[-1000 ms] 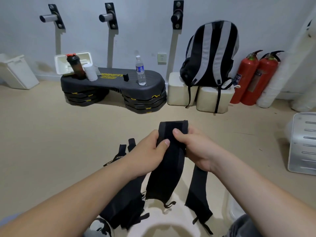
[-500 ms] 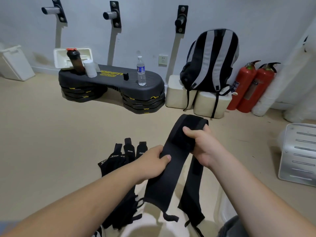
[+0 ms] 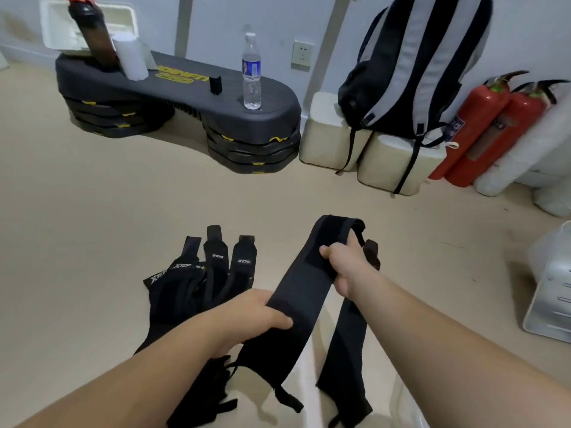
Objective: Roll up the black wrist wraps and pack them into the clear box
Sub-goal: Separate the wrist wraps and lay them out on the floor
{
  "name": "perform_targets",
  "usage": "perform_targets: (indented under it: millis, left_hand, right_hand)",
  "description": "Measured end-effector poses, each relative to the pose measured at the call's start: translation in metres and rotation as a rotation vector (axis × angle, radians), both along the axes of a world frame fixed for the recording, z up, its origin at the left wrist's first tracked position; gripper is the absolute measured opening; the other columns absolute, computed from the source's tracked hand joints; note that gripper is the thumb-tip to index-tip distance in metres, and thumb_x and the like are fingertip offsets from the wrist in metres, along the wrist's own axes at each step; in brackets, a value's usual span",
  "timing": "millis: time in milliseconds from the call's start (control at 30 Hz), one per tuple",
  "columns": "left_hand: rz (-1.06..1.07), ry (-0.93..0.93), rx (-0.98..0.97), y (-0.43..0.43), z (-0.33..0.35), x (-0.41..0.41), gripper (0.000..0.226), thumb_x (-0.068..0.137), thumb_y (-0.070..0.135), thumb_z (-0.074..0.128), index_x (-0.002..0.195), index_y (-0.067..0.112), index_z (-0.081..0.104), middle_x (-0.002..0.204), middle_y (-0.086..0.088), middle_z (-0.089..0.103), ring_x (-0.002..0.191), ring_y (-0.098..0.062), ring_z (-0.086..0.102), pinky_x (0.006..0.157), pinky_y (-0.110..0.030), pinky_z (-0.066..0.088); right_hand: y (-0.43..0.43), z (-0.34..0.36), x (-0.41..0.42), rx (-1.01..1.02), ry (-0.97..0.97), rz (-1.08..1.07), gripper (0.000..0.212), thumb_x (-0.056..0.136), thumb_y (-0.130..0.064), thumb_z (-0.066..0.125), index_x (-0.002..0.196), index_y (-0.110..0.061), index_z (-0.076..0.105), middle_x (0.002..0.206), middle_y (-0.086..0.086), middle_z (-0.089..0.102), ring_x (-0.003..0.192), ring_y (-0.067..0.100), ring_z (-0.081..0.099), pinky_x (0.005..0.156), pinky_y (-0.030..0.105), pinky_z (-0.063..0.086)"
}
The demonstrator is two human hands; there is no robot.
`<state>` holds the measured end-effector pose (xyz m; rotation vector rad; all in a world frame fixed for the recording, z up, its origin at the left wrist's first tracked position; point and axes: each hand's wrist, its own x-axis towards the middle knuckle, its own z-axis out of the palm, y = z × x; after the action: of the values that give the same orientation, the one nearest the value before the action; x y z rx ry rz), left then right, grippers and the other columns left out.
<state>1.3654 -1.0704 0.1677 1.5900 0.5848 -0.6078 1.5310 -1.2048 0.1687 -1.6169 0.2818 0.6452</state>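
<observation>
The wrist wrap [image 3: 306, 291] is held up in the air above the floor [image 3: 92, 242], draped over the right hand [image 3: 343, 267] so that two tails hang down toward the person. The right hand is curled round the fold at the top. The left hand [image 3: 253, 316] grips the nearer tail lower down, thumb on top and fingers wrapped under it.

The wrap looks like a long, flat band of soft woven cloth: light, limp, not fragile, and likely a little grippy rather than slippery. It sags wherever it is not held, so it probably rolls best from one end, pinched flat across its full width and kept taut by the other hand. The thin thumb loop [image 3: 289, 398] dangling at the end could snag or spoil the roll if left loose.

The other wraps [image 3: 197, 282] lie in a heap on the floor just left of the hands, well apart from the wall edge. I cannot pick out the clear box with certainty. Along the far edge of the floor stand a step platform [image 3: 173, 97] and a backpack [image 3: 411, 66].
</observation>
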Motion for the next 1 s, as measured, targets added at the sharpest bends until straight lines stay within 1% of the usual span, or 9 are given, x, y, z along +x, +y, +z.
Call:
perform_targets:
  millis: [67, 167, 333, 467, 567, 667, 767, 867, 1000]
  left_hand:
    - [0.048, 0.063, 0.019, 0.008, -0.026, 0.012, 0.016, 0.092, 0.009, 0.068, 0.099, 0.018, 0.078, 0.098, -0.003, 0.082, 0.096, -0.023, 0.079, 0.095, -0.038, 0.062]
    - [0.090, 0.107, 0.035, 0.011, -0.063, 0.037, 0.016, 0.088, 0.008, 0.066, 0.098, 0.015, 0.077, 0.091, -0.001, 0.082, 0.087, -0.020, 0.079, 0.080, -0.031, 0.063]
    - [0.156, 0.162, -0.032, -0.002, -0.119, 0.066, 0.030, 0.084, 0.004, 0.060, 0.060, 0.022, 0.061, 0.070, -0.004, 0.065, 0.062, -0.022, 0.066, 0.060, -0.029, 0.051]
    - [0.189, 0.248, -0.006, -0.024, -0.178, 0.065, 0.010, 0.092, 0.005, 0.059, 0.096, 0.013, 0.063, 0.096, -0.013, 0.074, 0.078, -0.032, 0.076, 0.062, -0.040, 0.064]
    - [0.146, 0.251, 0.157, -0.035, -0.223, 0.054, 0.036, 0.095, 0.004, 0.053, 0.126, 0.021, 0.057, 0.120, -0.010, 0.068, 0.095, -0.031, 0.072, 0.072, -0.044, 0.066]
    - [0.110, 0.228, 0.236, -0.036, -0.243, 0.044, 0.074, 0.099, 0.006, 0.050, 0.164, 0.032, 0.026, 0.150, -0.002, 0.055, 0.115, -0.029, 0.067, 0.088, -0.037, 0.061]
    - [0.064, 0.199, 0.282, -0.041, -0.249, 0.041, 0.072, 0.104, 0.008, 0.048, 0.167, 0.033, 0.023, 0.160, 0.005, 0.048, 0.137, -0.023, 0.055, 0.112, -0.032, 0.048]
    - [0.005, 0.185, 0.318, -0.049, -0.247, 0.043, 0.072, 0.106, 0.006, 0.045, 0.168, 0.034, 0.020, 0.159, 0.005, 0.048, 0.138, -0.019, 0.053, 0.106, -0.022, 0.043]
    - [-0.143, 0.137, 0.403, -0.067, -0.244, 0.052, 0.075, 0.106, 0.009, 0.044, 0.168, 0.033, 0.009, 0.147, -0.002, 0.058, 0.123, -0.020, 0.060, 0.101, -0.026, 0.049]
  right_hand:
    - [0.010, -0.031, 0.013, -0.011, 0.044, -0.016, 0.067, 0.096, 0.011, 0.049, 0.148, -0.031, 0.050, 0.123, 0.002, 0.066, 0.113, 0.028, 0.064, 0.099, 0.049, 0.058]
    - [0.019, -0.063, 0.046, -0.050, 0.051, 0.011, 0.075, 0.093, 0.009, 0.050, 0.151, -0.038, 0.047, 0.128, 0.000, 0.065, 0.115, 0.027, 0.064, 0.101, 0.049, 0.058]
    - [0.014, -0.098, 0.102, -0.049, -0.001, 0.055, 0.066, 0.100, 0.007, 0.053, 0.147, -0.038, 0.049, 0.131, -0.001, 0.069, 0.115, 0.026, 0.068, 0.097, 0.047, 0.060]
    - [-0.015, -0.153, 0.091, -0.414, 0.126, 0.127, 0.081, 0.100, -0.004, 0.060, 0.165, -0.029, 0.021, 0.154, 0.009, 0.046, 0.129, 0.035, 0.055, 0.094, 0.045, 0.055]
    - [-0.025, -0.194, 0.071, -0.660, 0.156, 0.404, 0.070, 0.100, -0.008, 0.056, 0.164, -0.015, 0.027, 0.160, 0.013, 0.038, 0.122, 0.033, 0.051, 0.089, 0.038, 0.048]
    - [-0.024, -0.220, 0.052, -0.777, 0.217, 0.585, 0.069, 0.099, -0.018, 0.054, 0.163, -0.016, 0.027, 0.161, 0.016, 0.034, 0.133, 0.037, 0.049, 0.106, 0.038, 0.047]
    - [-0.035, -0.239, 0.033, -0.945, 0.267, 0.703, 0.076, 0.097, -0.027, 0.053, 0.163, -0.020, 0.017, 0.169, 0.018, 0.008, 0.144, 0.048, 0.036, 0.118, 0.050, 0.039]
    - [-0.050, -0.247, 0.025, -1.006, 0.285, 0.754, 0.088, 0.100, -0.027, 0.055, 0.168, -0.020, -0.002, 0.174, 0.010, -0.020, 0.158, 0.051, 0.008, 0.128, 0.055, 0.024]
    - [-0.071, -0.242, 0.041, -0.955, 0.248, 0.657, 0.079, 0.103, -0.017, 0.045, 0.169, -0.018, 0.001, 0.177, 0.003, -0.014, 0.161, 0.046, 0.001, 0.130, 0.056, 0.018]
